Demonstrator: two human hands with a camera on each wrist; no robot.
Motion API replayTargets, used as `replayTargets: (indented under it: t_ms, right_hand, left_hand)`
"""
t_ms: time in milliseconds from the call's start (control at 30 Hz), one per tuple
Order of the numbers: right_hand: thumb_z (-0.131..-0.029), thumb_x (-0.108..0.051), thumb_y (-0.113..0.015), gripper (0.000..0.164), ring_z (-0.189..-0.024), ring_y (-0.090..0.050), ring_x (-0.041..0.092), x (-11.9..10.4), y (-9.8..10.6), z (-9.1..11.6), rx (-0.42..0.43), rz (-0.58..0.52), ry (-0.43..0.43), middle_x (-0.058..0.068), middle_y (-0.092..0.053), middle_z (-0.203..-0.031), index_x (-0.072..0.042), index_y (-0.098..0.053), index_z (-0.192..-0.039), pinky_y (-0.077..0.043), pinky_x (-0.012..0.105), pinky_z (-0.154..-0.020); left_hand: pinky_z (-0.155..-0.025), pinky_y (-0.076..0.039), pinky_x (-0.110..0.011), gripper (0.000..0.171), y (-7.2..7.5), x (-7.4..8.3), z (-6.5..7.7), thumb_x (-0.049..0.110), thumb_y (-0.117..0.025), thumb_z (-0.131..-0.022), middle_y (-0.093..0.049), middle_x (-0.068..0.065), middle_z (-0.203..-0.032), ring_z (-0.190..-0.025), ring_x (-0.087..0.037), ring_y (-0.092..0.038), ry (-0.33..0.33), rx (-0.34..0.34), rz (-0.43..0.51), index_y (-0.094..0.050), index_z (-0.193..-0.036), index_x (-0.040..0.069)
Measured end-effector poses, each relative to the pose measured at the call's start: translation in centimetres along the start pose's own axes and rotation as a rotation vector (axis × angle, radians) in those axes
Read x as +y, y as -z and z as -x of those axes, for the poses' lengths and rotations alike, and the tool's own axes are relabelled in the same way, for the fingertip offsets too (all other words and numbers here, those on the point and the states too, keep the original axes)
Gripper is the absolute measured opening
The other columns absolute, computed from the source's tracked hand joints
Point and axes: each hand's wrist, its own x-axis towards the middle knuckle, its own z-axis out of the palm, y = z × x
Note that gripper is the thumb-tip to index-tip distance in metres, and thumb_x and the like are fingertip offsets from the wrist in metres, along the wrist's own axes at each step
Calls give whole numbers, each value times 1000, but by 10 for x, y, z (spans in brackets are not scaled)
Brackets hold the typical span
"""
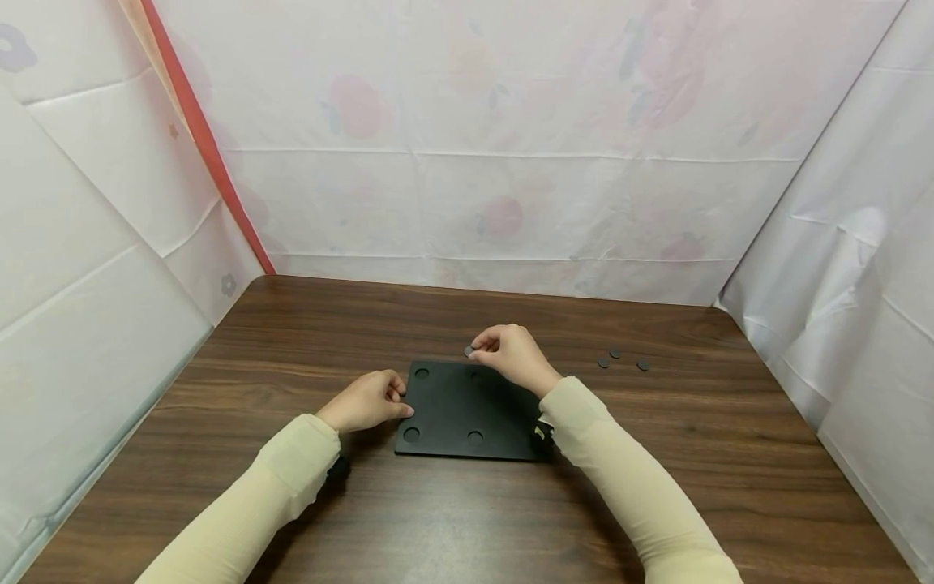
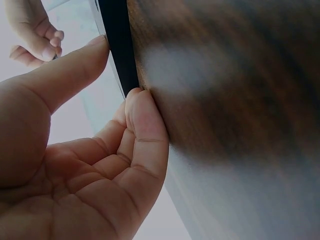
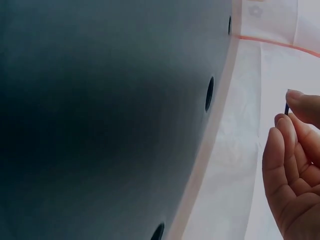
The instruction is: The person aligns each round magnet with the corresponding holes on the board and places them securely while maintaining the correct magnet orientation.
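A flat black board [image 1: 447, 405] with round recesses near its edges lies on the table. Thumb and curled fingers of my left hand [image 1: 370, 401] hold it at its left edge; the left wrist view shows the fingertips right against the board's side [image 2: 120, 47]. Above the board's far edge, my right hand [image 1: 516, 357] pinches a small thin dark disc [image 1: 469, 351] between thumb and fingertips. Seen edge-on in the right wrist view, the disc [image 3: 287, 108] is upright. The right hand and forearm hide the board's right part.
Three more small dark discs [image 1: 615, 354] lie on the brown wooden table [image 1: 328, 316], right of the right hand. A pale patterned curtain [image 1: 467, 203] stands behind the table's far edge, and white cloth [image 1: 824, 324] hangs along the right side.
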Motion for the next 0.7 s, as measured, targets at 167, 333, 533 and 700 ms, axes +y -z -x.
replayTargets:
  t_ms: [167, 333, 533, 700]
  right_hand:
    - [-90, -18, -72, 13, -76, -62, 11, -3, -8, -6, -19, 3, 19, 2, -70, -89, -9, -74, -100, -53, 26, -70]
    - [-89, -17, -72, 13, -77, -62, 11, -8, -15, -11, -32, -2, 30, 3, -71, -90, -9, -74, -100, -53, 26, -70]
    - [-90, -17, -72, 13, -76, -62, 10, -12, -23, -18, -51, 13, 40, 2, -71, -90, -10, -74, -100, -52, 24, -69]
    - [-90, -18, -71, 13, -77, -63, 11, -16, -29, -24, -74, 22, 34, 1, -71, -91, -10, -74, -101, -52, 25, -70]
  left_hand:
    - [-74, -45, -31, 30, 1, 0, 0, 18, -74, -88, -59, -7, -94, -79, -16, -53, 5, -2, 0, -58, -106, 2]
    - [-73, -45, -31, 30, 1, 0, 0, 18, -74, -87, -59, -7, -94, -79, -16, -53, 10, -2, 4, -58, -106, 1]
    - [-72, -46, -31, 30, 1, 0, 0, 18, -74, -87, -59, -8, -94, -79, -17, -54, 13, -3, 5, -58, -106, 1]
    - [-72, -46, -31, 30, 1, 0, -1, 19, -74, -88, -59, -8, -95, -79, -17, -54, 11, -6, -2, -58, -106, 2]
